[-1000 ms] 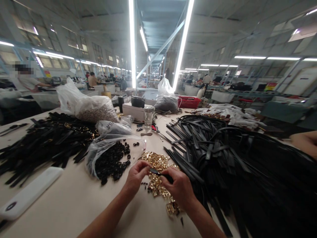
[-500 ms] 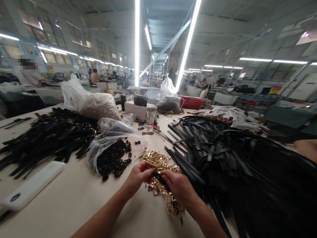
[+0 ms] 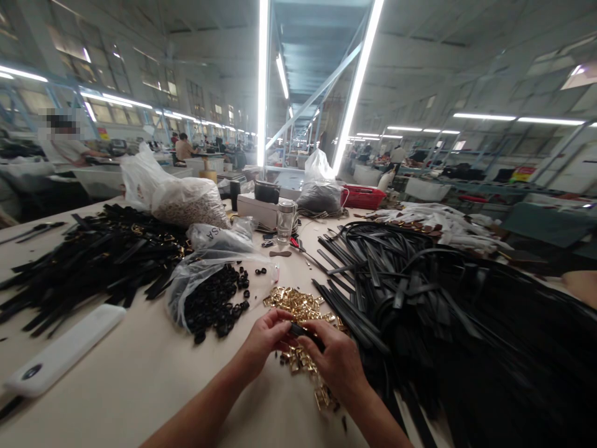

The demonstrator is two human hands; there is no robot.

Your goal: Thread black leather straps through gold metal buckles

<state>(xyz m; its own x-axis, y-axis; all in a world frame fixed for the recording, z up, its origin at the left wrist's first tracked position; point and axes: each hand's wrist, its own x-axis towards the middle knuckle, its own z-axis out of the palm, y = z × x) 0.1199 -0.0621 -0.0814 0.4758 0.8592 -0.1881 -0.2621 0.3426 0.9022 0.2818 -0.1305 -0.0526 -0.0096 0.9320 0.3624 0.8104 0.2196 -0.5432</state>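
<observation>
A black strap point(image 3: 306, 335) is held between both hands in the head view, above a pile of gold buckles point(image 3: 298, 303). My left hand point(image 3: 265, 336) pinches its left end between thumb and fingers. Closed round the strap's right part is my right hand point(image 3: 333, 354), thumb pressed along it. Whether a buckle sits on the strap under the fingers is hidden. Just left of the buckles, small black loops point(image 3: 217, 305) spill from a clear plastic bag point(image 3: 180, 289). To the right spreads a large heap of black straps point(image 3: 373, 274).
Black straps with gold buckles point(image 3: 107, 255) are heaped at the left, behind a long white device point(image 3: 65, 351). Farther back stand a glass jar point(image 3: 284, 224), a filled plastic bag point(image 3: 191, 202) and a red basket point(image 3: 364, 196). A person's arm point(image 3: 581, 286) shows at the right edge.
My right hand has turned over the strap, and its thumb and fingers now lie farther round it. The left hand keeps its pinch. The whole view has shifted slightly.
</observation>
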